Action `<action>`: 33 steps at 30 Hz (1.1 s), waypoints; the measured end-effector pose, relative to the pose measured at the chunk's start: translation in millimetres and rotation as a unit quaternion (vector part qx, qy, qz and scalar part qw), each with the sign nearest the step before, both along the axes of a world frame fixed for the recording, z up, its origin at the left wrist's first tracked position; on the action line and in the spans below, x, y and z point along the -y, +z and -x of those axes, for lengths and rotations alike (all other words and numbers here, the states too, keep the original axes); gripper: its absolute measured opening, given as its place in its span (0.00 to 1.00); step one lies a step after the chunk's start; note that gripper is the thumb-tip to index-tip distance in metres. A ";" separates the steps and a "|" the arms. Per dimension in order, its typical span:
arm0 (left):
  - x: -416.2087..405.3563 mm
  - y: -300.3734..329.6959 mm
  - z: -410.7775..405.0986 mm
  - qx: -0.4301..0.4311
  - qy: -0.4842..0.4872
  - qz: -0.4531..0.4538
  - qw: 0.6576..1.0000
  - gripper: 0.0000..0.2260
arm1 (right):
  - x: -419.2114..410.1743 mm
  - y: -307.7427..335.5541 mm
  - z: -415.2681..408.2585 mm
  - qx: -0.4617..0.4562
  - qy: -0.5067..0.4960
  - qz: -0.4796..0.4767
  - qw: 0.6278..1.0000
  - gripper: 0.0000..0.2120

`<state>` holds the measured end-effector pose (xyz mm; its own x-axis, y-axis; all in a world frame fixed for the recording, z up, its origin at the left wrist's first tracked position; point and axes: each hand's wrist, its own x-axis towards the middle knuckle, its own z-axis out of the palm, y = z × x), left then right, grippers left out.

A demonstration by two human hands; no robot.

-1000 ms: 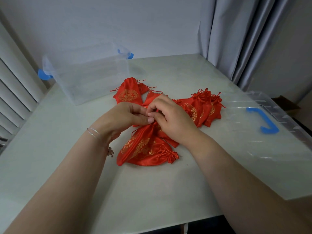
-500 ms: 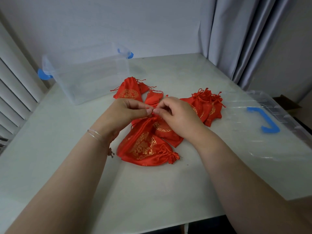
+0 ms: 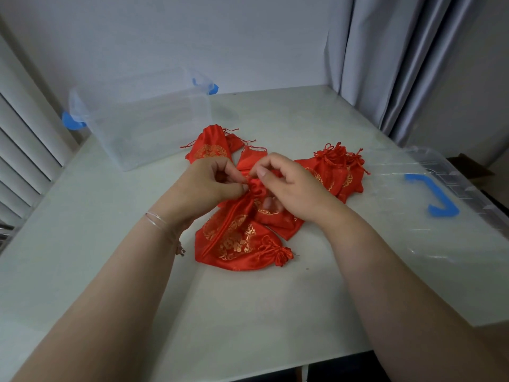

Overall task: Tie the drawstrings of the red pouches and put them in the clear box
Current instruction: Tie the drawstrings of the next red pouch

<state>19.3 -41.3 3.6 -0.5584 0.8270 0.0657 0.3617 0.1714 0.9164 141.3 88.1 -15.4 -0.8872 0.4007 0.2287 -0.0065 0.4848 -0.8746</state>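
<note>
Several red satin pouches with gold patterns lie in the middle of the pale table. My left hand (image 3: 212,183) and my right hand (image 3: 286,186) meet over one pouch (image 3: 245,208), both pinching at its gathered neck and drawstring. Below it lies a pouch with a tied mouth (image 3: 234,249). More tied pouches (image 3: 333,172) are heaped to the right, and untied ones (image 3: 209,147) lie behind my hands. The clear box (image 3: 143,125) with blue handles stands at the back left, with nothing visible inside.
The clear lid (image 3: 429,221) with a blue handle lies on the table at the right, overhanging the edge. Grey curtains (image 3: 399,59) hang at the back right. White slats (image 3: 24,144) run along the left side.
The pouch's neck has been lifted and drawn tighter into a bunch. My hands rose slightly and my right hand's fingers now arch over the gathered top.
</note>
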 end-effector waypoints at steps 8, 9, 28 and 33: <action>-5.6 -5.9 -10.0 -0.204 0.013 -0.012 0.979 0.08 | -5.3 -3.7 0.7 0.047 -0.023 0.094 0.994 0.05; -6.7 -7.3 -11.6 -0.226 0.027 0.000 0.974 0.08 | -4.6 -4.3 1.4 0.045 -0.045 0.068 0.996 0.06; -10.4 -19.5 -7.2 -0.425 0.003 -0.105 0.899 0.04 | -15.2 3.7 -6.2 0.066 -0.035 0.089 0.993 0.05; -10.7 -21.7 -9.2 -0.469 0.005 -0.083 0.879 0.04 | -15.0 4.6 -8.4 0.092 -0.023 -0.042 0.995 0.08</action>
<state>28.4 -30.6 -18.0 -0.2017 0.7577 0.6206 0.9710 0.0716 0.2281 149.6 103.0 -10.8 -0.8980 0.4288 0.0986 0.1738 0.5514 -0.8159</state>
